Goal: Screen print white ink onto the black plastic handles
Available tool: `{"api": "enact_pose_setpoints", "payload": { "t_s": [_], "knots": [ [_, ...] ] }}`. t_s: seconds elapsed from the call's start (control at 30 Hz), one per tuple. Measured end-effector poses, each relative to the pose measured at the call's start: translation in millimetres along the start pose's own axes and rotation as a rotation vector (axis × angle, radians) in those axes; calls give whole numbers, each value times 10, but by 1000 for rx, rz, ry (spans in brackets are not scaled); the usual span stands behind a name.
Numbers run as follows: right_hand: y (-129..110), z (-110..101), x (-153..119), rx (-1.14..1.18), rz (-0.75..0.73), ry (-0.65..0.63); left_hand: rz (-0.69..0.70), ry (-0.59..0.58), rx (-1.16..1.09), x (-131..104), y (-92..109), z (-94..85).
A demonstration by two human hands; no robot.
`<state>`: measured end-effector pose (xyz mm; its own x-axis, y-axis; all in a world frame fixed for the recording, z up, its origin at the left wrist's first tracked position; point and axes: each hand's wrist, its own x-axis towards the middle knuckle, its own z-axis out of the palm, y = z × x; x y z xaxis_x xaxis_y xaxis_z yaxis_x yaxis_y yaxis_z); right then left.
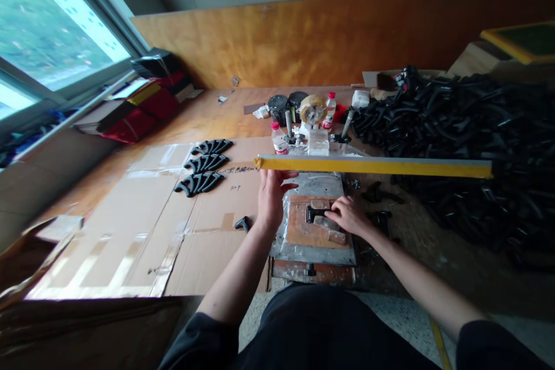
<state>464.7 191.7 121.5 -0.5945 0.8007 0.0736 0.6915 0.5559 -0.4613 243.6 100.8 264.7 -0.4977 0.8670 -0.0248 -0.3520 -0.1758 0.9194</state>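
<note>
My right hand (347,214) pinches the end of a black plastic part (315,214), which lies among small blocks on a wooden plate (299,225). To the left, my left hand (273,193) is raised just under the left end of a long yellow-edged bar (373,166). Its fingers are apart and point right; the bar partly hides them, and I cannot tell whether it touches the bar. A single black part (243,223) lies on the cardboard beside my left forearm.
Three rows of black parts (203,163) lie on the cardboard (143,214). Black parts are heaped (442,121) at the right. Behind the bar stand bottles (278,139), dark jars (278,108), a tape roll (313,110) and metal posts (347,124).
</note>
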Motion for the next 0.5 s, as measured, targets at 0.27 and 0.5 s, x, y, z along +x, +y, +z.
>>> {"api": "enact_pose_setpoints", "payload": {
  "t_s": [0.27,0.5],
  "knots": [
    [-808,211,-355,-17,-268,-14,-808,-61,-15,-971,-1090,-311],
    [757,-204,182,-173,153,108,-600,362,601,-634,-943,-1777]
  ]
}}
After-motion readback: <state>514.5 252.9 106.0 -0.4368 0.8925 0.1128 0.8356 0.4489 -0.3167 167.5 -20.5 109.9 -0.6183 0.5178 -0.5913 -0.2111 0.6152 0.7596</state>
